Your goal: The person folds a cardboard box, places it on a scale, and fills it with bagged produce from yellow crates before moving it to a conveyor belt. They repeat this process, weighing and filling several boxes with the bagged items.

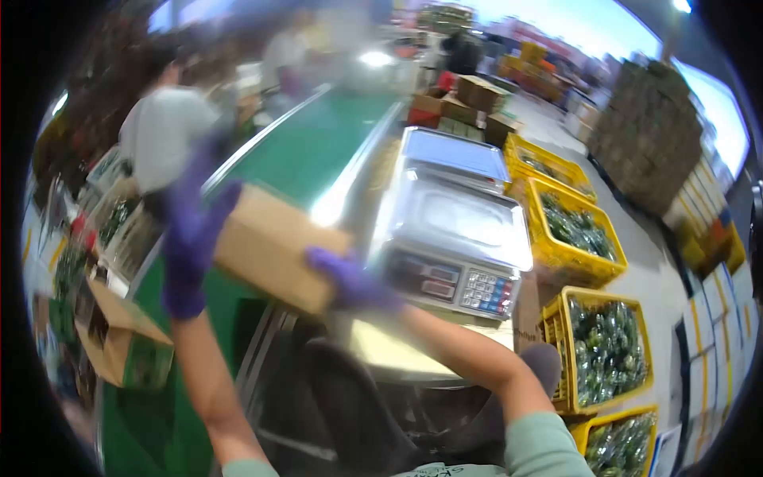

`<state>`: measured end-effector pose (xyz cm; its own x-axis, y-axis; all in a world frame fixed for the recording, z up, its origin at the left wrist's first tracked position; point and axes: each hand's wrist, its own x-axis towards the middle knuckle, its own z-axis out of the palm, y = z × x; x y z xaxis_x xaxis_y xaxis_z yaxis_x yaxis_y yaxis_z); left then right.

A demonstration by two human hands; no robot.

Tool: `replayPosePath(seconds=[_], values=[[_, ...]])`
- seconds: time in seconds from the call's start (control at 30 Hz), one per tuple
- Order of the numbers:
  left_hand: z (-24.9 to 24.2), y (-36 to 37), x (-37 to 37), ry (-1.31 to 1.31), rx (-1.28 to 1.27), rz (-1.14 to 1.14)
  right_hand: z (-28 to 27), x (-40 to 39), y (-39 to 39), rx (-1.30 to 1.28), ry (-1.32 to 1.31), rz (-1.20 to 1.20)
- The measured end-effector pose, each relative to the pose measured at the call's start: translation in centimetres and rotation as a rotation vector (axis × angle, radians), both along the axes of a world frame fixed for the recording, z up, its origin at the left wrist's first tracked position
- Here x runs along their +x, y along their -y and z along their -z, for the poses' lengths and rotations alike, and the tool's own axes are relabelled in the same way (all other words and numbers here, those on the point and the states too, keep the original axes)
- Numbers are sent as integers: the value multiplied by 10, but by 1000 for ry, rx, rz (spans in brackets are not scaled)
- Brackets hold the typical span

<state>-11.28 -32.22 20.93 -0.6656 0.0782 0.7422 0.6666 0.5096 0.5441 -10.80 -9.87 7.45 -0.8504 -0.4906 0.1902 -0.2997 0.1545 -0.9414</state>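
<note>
A closed brown cardboard box [274,246] hangs tilted between my two purple-gloved hands, over the near edge of the green conveyor belt [310,143]. My left hand [189,242] presses against its left end, thumb by the upper edge and fingers pointing up, smeared by motion. At the opposite end my right hand [350,280] grips it, a finger or thumb lying on the top face. Just right of that hand stands a digital weighing scale [457,238] with a bare metal plate and a keypad.
Behind the scale is a second scale [453,155]. Yellow crates [566,350] of bagged green vegetables line the right side. An open carton [131,338] sits at the belt's left. A person in a white top [171,135] stands across the belt. Cardboard boxes [477,95] are stacked farther back.
</note>
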Motion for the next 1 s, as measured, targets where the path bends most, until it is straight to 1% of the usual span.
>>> replayPosePath(seconds=[0.03,0.07,0.1,0.13,0.17,0.2,0.27,0.33,0.37,0.4,0.43,0.5,0.53,0.6,0.63,0.67,0.7,0.73,0.77,0.8,0.83,0.87,0.93,0.97,1.0], values=[[-15,0,9,11,39,-13,0,-34,30,279,-340,25],[-15,-8,11,-75,185,120,3,-54,72,124,39,178],[-15,-4,4,-189,24,-1,5,-73,113,-113,377,393],[-18,-20,5,-219,-3,-22,6,-98,137,-178,399,449],[-20,-37,12,-177,-19,-54,3,-109,149,-186,393,478],[-20,-49,13,-161,-51,-40,-3,-112,158,-197,403,500],[-13,-77,13,-223,-68,24,-20,-100,138,-154,349,438],[1,-101,18,-214,-93,71,-30,-85,79,-429,79,75],[7,-110,21,-230,-109,87,-45,-71,32,-368,-147,91],[14,-120,25,-213,-110,95,-48,-61,-16,-322,-287,178],[24,-130,28,-195,-118,140,-62,-45,-83,-202,-349,252],[41,-145,32,-142,-100,187,-32,-30,-214,-139,-678,779],[45,-151,30,-140,-95,185,-33,-15,-298,-72,-655,833],[54,-164,29,-67,-248,179,-2,46,-390,-93,-304,1184],[54,-189,33,1,-86,281,62,61,-445,370,-192,1306],[52,-208,36,3,-85,274,150,72,-487,510,-346,1355],[50,-225,38,66,-66,386,195,99,-492,789,-159,1403],[46,-240,39,129,-49,495,211,120,-491,747,178,1278],[42,-254,40,126,-54,485,226,128,-484,826,81,1346],[38,-267,41,91,-167,533,241,135,-477,906,-14,1419],[34,-278,42,56,-282,580,233,139,-472,738,197,1392],[31,-286,45,55,-290,571,230,142,-471,567,403,1350],[28,-298,49,146,-323,685,219,157,-478,388,215,1372],[29,-301,50,156,-317,697,184,167,-474,520,206,1357],[29,-303,50,154,-318,700,160,177,-476,527,179,1390]])
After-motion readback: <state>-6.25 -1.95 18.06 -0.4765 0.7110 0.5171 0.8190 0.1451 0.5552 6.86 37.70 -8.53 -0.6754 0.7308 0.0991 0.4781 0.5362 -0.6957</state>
